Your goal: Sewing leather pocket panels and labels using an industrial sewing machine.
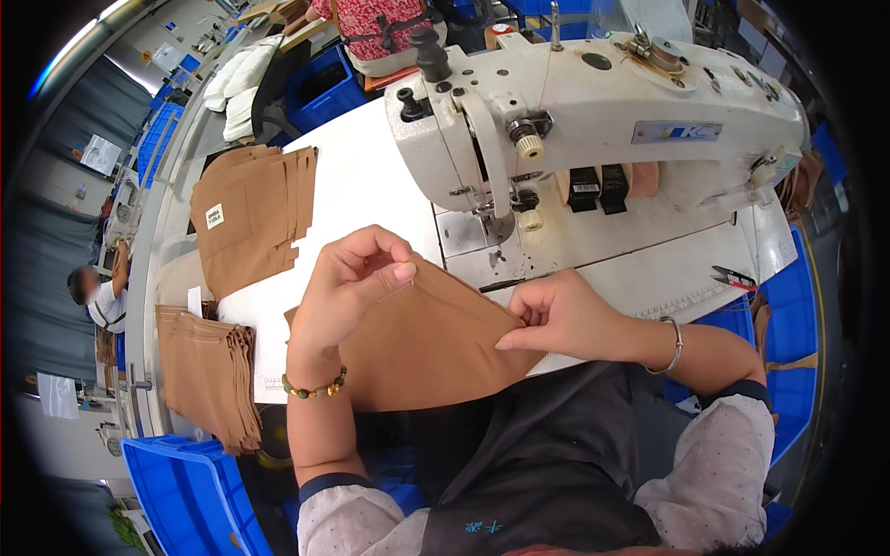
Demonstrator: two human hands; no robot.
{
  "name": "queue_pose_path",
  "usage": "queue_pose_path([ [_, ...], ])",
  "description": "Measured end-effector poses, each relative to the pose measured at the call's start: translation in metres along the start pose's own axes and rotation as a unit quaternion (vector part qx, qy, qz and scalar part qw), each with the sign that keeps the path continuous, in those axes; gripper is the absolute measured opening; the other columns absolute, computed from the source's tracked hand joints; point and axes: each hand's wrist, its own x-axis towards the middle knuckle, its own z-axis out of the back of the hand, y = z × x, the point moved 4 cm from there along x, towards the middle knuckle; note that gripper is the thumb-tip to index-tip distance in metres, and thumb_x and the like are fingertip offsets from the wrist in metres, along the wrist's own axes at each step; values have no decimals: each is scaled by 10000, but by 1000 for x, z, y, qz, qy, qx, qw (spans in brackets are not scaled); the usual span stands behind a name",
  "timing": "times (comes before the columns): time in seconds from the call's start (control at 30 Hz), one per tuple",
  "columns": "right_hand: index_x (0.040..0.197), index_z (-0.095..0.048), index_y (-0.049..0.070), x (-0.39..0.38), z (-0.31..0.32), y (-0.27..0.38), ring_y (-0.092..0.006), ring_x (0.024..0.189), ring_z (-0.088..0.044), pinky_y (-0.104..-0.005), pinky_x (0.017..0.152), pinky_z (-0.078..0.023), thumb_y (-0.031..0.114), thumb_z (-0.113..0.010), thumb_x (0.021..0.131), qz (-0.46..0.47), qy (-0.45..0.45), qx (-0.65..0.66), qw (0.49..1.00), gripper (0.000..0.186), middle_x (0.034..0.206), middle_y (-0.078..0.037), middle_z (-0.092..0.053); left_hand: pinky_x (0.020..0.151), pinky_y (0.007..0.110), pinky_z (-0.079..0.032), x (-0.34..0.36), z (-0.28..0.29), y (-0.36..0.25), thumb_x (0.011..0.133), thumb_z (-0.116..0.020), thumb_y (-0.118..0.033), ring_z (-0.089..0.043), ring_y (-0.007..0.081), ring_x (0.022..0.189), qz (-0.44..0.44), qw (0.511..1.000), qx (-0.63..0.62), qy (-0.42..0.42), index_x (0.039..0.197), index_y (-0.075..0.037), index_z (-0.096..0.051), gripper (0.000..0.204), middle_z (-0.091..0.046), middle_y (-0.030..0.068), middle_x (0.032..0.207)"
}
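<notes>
A brown fabric panel (pixel 417 347) stretches between my hands in front of the sewing machine (pixel 593 111). My left hand (pixel 357 278), with a beaded bracelet at the wrist, pinches its upper left corner between thumb and fingertips. At the panel's right edge, my right hand (pixel 565 320) grips the cloth between thumb and curled fingers; a metal bangle circles that wrist. The panel's lower part hangs over the table edge toward my dark apron (pixel 556 454). The machine's needle area (pixel 496 227) lies just beyond the cloth, and the two do not visibly touch.
Stacked brown panels (pixel 255 213) lie at the left, with another pile (pixel 209 371) nearer me. Thread snips (pixel 732 278) rest at the table's right side. Blue crates (pixel 190 491) stand at lower left and right (pixel 802 315). Another person (pixel 380 28) sits beyond the machine.
</notes>
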Motion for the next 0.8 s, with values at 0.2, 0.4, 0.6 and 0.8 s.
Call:
queue_pose_path([
  [0.2, 743, -635, -13, -9, -21, 15, -183, 583, -627, -332, 564, -470, 205, -735, 857, -91, 149, -103, 979, 265, 644, -110, -652, 760, 224, -481, -27, 11, 10, 937, -662, 13, -594, 87, 839, -64, 996, -4, -56, 944, -54, -620, 79, -624, 7, 930],
  [0.4, 735, -581, -4, 17, -73, 50, -218, 514, -642, -336, 501, -475, 182, -686, 919, 214, 68, -113, 968, 282, 592, -113, -622, 630, 196, -389, -71, 40, -32, 948, -646, 28, -477, 46, 704, -185, 931, 202, -242, 929, -25, -590, 79, -528, -27, 789],
  [0.6, 885, -572, -33, 40, -129, 32, -132, 542, -672, -266, 474, -512, 179, -657, 968, -34, 82, 165, 982, 243, 647, -71, -653, 645, 329, -486, -9, 31, -61, 803, -730, 12, -617, 245, 704, -210, 820, 517, -126, 849, -32, -670, 87, -641, 99, 840],
  [0.8, 844, -562, -1, 3, -69, -12, -187, 527, -670, -311, 471, -514, 246, -603, 997, -84, 133, 17, 987, 294, 681, -105, -660, 758, 267, -471, 61, -21, 49, 870, -721, 24, -559, 101, 816, -65, 951, 279, 118, 916, -13, -687, 68, -629, 4, 875],
])
